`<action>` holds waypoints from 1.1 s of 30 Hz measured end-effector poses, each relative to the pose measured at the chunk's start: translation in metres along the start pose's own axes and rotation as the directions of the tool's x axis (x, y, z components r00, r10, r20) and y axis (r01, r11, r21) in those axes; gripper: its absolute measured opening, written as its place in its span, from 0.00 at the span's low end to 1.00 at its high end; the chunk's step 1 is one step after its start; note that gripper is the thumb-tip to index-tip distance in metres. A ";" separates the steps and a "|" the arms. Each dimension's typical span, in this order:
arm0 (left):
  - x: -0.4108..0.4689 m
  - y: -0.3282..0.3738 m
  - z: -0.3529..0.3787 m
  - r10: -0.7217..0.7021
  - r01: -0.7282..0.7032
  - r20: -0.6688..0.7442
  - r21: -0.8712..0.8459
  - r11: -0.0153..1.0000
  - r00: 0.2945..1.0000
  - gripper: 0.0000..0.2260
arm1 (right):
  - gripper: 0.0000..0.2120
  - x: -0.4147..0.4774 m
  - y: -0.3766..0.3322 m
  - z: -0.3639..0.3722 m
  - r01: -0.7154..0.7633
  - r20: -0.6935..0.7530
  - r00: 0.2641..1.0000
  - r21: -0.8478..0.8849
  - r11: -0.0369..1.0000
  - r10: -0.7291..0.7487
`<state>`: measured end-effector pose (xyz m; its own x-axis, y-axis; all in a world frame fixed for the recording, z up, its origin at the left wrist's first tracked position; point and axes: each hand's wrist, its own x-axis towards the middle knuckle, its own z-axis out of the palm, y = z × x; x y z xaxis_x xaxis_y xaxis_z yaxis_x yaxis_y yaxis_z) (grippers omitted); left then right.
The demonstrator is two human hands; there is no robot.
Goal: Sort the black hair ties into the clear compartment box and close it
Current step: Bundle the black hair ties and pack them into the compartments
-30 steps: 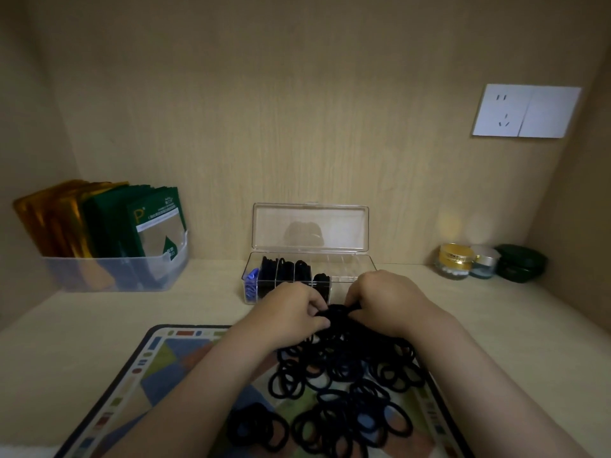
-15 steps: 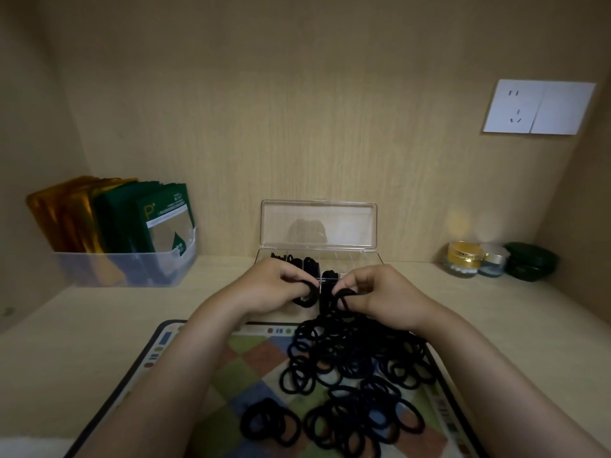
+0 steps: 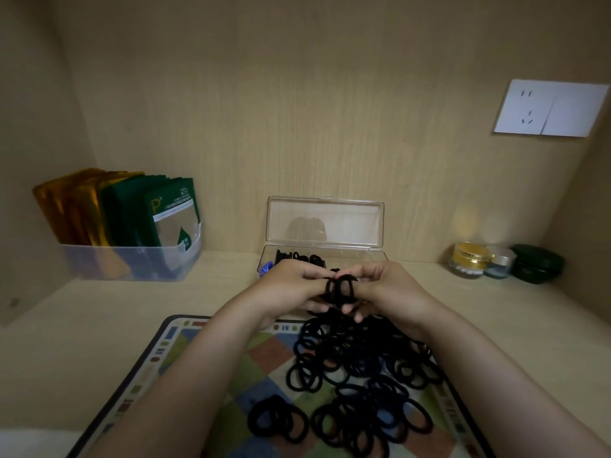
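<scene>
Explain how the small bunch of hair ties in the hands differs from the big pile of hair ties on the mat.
The small bunch is lifted off the surface, pinched between the left hand and right hand; the big pile lies loose on the patterned mat. The bunch has a few ties pressed together; the pile has many, spread and overlapping. Both are black rings, still outside the open clear box.

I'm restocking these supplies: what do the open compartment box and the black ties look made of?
The clear rectangular compartment box looks like hard glossy plastic: see-through, its raised lid reflecting. The black hair ties look like matte fabric-covered elastic, lying in limp loops; the core isn't visible.
</scene>
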<state>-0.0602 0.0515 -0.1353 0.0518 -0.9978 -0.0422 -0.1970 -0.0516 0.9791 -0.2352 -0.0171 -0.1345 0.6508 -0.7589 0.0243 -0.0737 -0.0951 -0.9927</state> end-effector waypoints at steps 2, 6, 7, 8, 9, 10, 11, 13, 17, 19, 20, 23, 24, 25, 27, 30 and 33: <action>-0.001 0.001 -0.001 -0.035 0.038 0.043 -0.074 0.997 0.998 0.11 | 0.07 0.002 0.003 0.002 -0.016 -0.081 0.997 -0.039 0.999 0.012; -0.001 0.000 -0.001 -0.050 0.063 0.131 -0.094 0.994 0.990 0.16 | 0.05 0.003 0.005 0.006 0.022 -0.176 0.982 -0.267 0.964 -0.071; 0.000 -0.001 0.000 -0.041 0.044 0.107 -0.027 0.999 0.993 0.15 | 0.05 0.003 0.006 0.008 0.037 -0.182 0.978 -0.313 0.949 -0.098; 0.001 -0.002 0.001 -0.023 0.021 0.067 0.038 0.999 0.997 0.14 | 0.06 0.003 0.006 0.009 0.047 -0.189 0.975 -0.341 0.939 -0.118; 0.003 -0.003 0.002 -0.003 0.002 0.023 0.072 0.997 1.000 0.12 | 0.07 0.002 0.006 0.010 0.056 -0.194 0.972 -0.352 0.934 -0.131; 0.004 -0.004 0.002 0.015 -0.014 -0.016 0.076 0.997 1.000 0.11 | 0.09 0.002 0.006 0.010 0.062 -0.193 0.972 -0.350 0.935 -0.137; 0.005 -0.004 0.002 0.028 -0.025 -0.045 0.061 0.998 0.999 0.11 | 0.10 0.002 0.005 0.010 0.067 -0.183 0.974 -0.325 0.943 -0.133; 0.004 -0.004 -0.001 0.061 -0.058 -0.076 0.045 0.997 0.995 0.10 | 0.09 0.003 0.002 0.009 0.068 -0.154 0.983 -0.205 0.976 -0.101; 0.003 -0.002 -0.008 0.093 -0.088 -0.054 0.077 0.993 0.994 0.11 | 0.04 0.004 0.001 0.002 0.057 -0.182 0.981 -0.063 0.996 -0.068; 0.001 -0.002 -0.010 0.088 -0.081 -0.059 0.102 0.991 0.994 0.11 | 0.02 0.004 0.001 0.001 0.058 -0.219 0.973 -0.067 0.996 -0.071; 0.001 -0.002 -0.010 0.087 -0.078 -0.077 0.113 0.991 0.993 0.11 | 0.02 0.004 0.001 0.000 0.059 -0.245 0.967 -0.058 0.997 -0.072; 0.002 -0.002 -0.010 0.076 -0.051 -0.161 0.155 0.987 0.984 0.11 | 0.01 0.003 -0.003 -0.003 0.098 -0.322 0.942 -0.016 0.995 -0.098; 0.003 -0.003 -0.010 0.076 -0.047 -0.179 0.163 0.986 0.981 0.11 | 0.02 0.002 -0.005 -0.002 0.112 -0.304 0.947 0.017 0.994 -0.101; 0.004 -0.004 -0.008 0.078 -0.048 -0.186 0.158 0.986 0.979 0.11 | 0.02 0.001 -0.006 0.000 0.116 -0.259 0.961 0.054 0.992 -0.099; 0.005 -0.004 -0.003 0.087 -0.070 -0.155 0.110 0.991 0.984 0.09 | 0.02 0.000 -0.006 0.006 0.103 -0.165 0.982 0.053 0.993 -0.093; 0.002 0.000 0.004 0.066 -0.069 -0.075 -0.040 0.997 0.995 0.10 | 0.02 0.002 -0.002 0.013 0.081 -0.198 0.974 -0.131 0.988 -0.106; 0.003 0.003 0.004 0.011 -0.020 -0.047 -0.207 0.978 0.999 0.14 | 0.04 0.006 0.000 0.014 0.080 -0.282 0.947 -0.261 0.962 -0.155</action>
<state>-0.0640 0.0482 -0.1335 0.0953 -0.9952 -0.0221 0.0087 -0.0214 0.9997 -0.2205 -0.0130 -0.1357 0.4148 -0.8853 0.2102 -0.2158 -0.3201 -0.9225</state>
